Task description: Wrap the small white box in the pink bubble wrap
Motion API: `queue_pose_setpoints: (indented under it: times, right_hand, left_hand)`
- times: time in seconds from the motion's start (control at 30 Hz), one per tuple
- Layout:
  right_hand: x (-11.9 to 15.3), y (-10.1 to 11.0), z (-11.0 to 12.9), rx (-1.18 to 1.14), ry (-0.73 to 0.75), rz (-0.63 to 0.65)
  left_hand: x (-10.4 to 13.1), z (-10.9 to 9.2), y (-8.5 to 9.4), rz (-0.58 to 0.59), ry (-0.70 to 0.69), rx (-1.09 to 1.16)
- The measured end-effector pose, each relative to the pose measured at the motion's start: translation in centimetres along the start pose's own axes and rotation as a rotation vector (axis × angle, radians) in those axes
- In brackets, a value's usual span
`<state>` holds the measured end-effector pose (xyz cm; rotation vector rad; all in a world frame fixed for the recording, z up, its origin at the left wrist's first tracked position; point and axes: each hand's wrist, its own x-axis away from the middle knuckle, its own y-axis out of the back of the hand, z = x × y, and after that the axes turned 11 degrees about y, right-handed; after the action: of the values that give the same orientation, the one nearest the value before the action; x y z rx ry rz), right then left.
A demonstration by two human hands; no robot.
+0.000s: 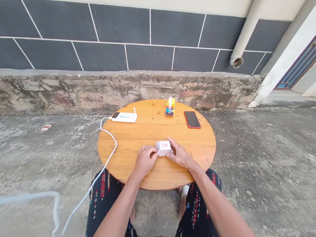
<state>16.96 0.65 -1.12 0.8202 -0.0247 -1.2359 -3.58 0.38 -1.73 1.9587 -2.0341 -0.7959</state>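
Note:
A small whitish box (pixel 164 147) with a white label and red print lies near the middle of the round table; its sides look like clear or pale plastic. From the left, my left hand (pixel 145 160) meets the box's edge with curled fingers and a pinching thumb. On the other side, my right hand (pixel 181 155) grips the box, thumb at the near right corner and fingers along the far right. What exactly sits between my left fingertips is too small to make out. The box rests flat on the wood.
Around it on the wooden table (pixel 126 145) are a white device (pixel 124 117) with a white cable (pixel 113 137) trailing off left, a colourful yellow-and-blue pack (pixel 170 106) and a red-edged phone (pixel 192 119). Behind stands a tiled wall (pixel 144 56) with a drainpipe (pixel 252 18).

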Motion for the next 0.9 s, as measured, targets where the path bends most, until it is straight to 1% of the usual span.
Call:
queue_pose_setpoints:
  times: [0.1,0.2,0.37,0.47,0.57,0.73,0.9]
  right_hand:
    - [0.1,-0.2,0.0,-0.002,0.005,-0.008]
    - [0.2,-0.4,-0.2,-0.004,0.005,-0.023]
    - [0.2,-0.4,-0.7,-0.006,0.016,-0.033]
    - [0.1,-0.5,-1.1,-0.016,0.029,-0.037]
    - [0.0,-0.6,-1.6,-0.031,0.038,-0.041]
    - [-0.1,-0.7,-1.8,-0.048,0.042,-0.049]
    - [0.1,-0.7,-1.7,-0.049,0.044,-0.059]
  left_hand:
    - [0.6,-0.1,0.0,-0.004,0.035,0.089]
    - [0.9,-0.4,-0.5,0.008,0.075,0.221]
    - [0.1,-1.1,-2.2,0.107,0.118,0.446]
    - [-0.4,-1.0,-2.7,0.135,0.134,0.532]
    - [-0.5,-0.7,-2.8,0.144,0.143,0.574]
    - [-0.6,-0.5,-3.0,0.155,0.148,0.578]
    - [-0.6,-0.9,-3.1,0.124,0.144,0.542]
